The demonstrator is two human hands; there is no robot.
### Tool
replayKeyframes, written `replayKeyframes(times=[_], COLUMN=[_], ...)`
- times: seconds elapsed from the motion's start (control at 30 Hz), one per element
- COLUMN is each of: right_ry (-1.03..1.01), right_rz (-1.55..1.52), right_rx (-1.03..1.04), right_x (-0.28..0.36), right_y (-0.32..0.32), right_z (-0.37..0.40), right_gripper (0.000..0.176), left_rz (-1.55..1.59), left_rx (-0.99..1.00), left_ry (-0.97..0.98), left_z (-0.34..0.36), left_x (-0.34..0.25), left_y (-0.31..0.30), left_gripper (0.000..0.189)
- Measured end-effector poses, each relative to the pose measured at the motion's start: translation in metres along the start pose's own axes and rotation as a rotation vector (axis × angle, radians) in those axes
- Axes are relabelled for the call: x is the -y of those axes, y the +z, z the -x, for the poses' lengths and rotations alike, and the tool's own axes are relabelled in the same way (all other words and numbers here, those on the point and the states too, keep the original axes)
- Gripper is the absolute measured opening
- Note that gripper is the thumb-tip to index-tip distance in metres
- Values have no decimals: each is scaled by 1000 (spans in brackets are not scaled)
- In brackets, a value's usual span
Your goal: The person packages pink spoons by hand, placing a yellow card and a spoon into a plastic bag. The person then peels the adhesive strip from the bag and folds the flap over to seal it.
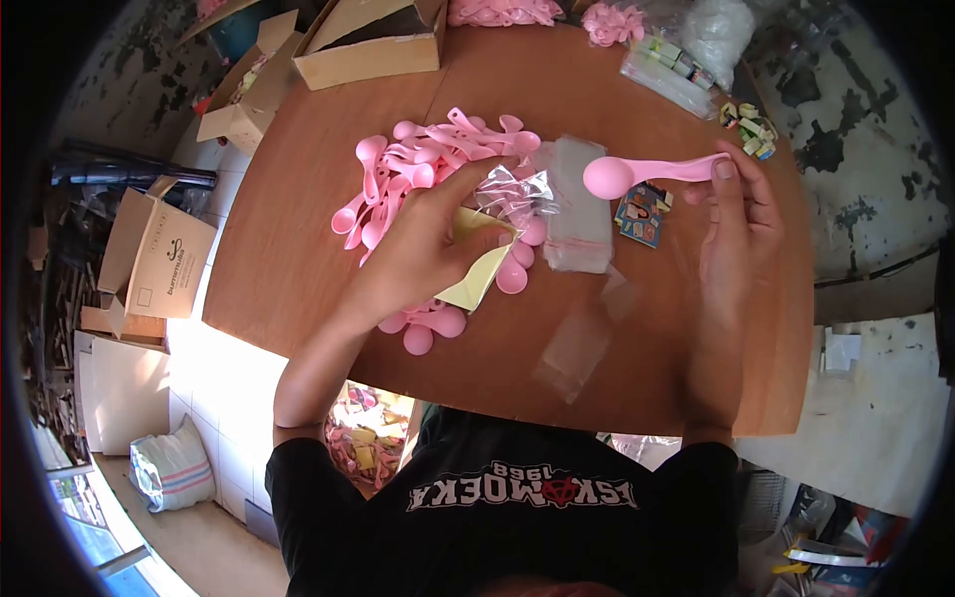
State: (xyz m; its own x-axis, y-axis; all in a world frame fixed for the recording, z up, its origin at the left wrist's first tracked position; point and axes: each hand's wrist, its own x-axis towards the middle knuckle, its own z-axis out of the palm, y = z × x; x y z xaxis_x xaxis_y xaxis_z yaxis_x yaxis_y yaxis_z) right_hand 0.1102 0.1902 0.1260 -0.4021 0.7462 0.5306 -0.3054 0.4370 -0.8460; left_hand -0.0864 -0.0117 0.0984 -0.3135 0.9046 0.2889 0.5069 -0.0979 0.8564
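One glossy spoon (652, 171), one flat card (477, 281).

Round wooden table (298, 249) with pink spoons (428, 149), clear bags (580, 214), cardboard box (368, 60)

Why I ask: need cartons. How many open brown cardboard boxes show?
3: one box at the round wooden table's far edge, another box beyond its left rim, a printed box lower left. More may be hidden.
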Motion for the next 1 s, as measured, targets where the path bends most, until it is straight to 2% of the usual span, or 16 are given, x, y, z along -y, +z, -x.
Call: replayKeyframes(times=[0.03, 0.07, 0.13, 0.2, 0.27, 0.3, 0.33, 0.4, 0.47, 0.57, 0.63, 0.8, 0.9, 1.0], right_ry=[-30, -59, -70, -83, -396, -562, -575, -1048, -1089, -1159, -1148, -1144, -1138, -1130], right_rz=[-18, -34, -7, 24, 11, 159, 176, 518, 499, 428, 467, 517, 538, 543], right_rx=[-38, -76, -72, -73, -21, -6, -21, 114, 90, 63, 141, 184, 184, 177], right_x=[3, 6, 17, 25, 21, 20, 24, 33, 28, 21, 22, 23, 17, 15], right_y=[-5, -11, -21, -27, -32, -36, -43, -46, -46, -47, -50, -46, -44, -42], right_z=[-2, -3, -3, -3, -3, -6, -9, -14, -14, -13, -10, -12, -12, -13], right_gripper=[24, 23, 21, 19, 20, 19, 19, 15, 18, 25, 29, 28, 28, 28], left_rz=[-39, -37, -63, -78, 14, 62, 66, 158, 162, 140, 136, 138, 130, 187], left_rx=[-7, 5, 75, 105, 81, 82, 96, 83, 83, 103, 106, 124, 95, 84], left_ry=[110, 133, 62, 129, 121, 81, 101, 61, 110, 32, 32, 4, 63, 4], left_z=[-13, -22, -42, -59, -70, -73, -76, -80, -82, -80, -80, -79, -80, -80], left_x=[-5, -9, -16, -17, -26, -34, -36, -36, -34, -35, -36, -33, -29, -25], left_y=[3, 6, 11, 15, 19, 18, 19, 19, 20, 17, 15, 12, 12, 11], left_gripper=[60, 60, 59, 59, 57, 54, 54, 53, 52, 52, 52, 52, 53, 53])
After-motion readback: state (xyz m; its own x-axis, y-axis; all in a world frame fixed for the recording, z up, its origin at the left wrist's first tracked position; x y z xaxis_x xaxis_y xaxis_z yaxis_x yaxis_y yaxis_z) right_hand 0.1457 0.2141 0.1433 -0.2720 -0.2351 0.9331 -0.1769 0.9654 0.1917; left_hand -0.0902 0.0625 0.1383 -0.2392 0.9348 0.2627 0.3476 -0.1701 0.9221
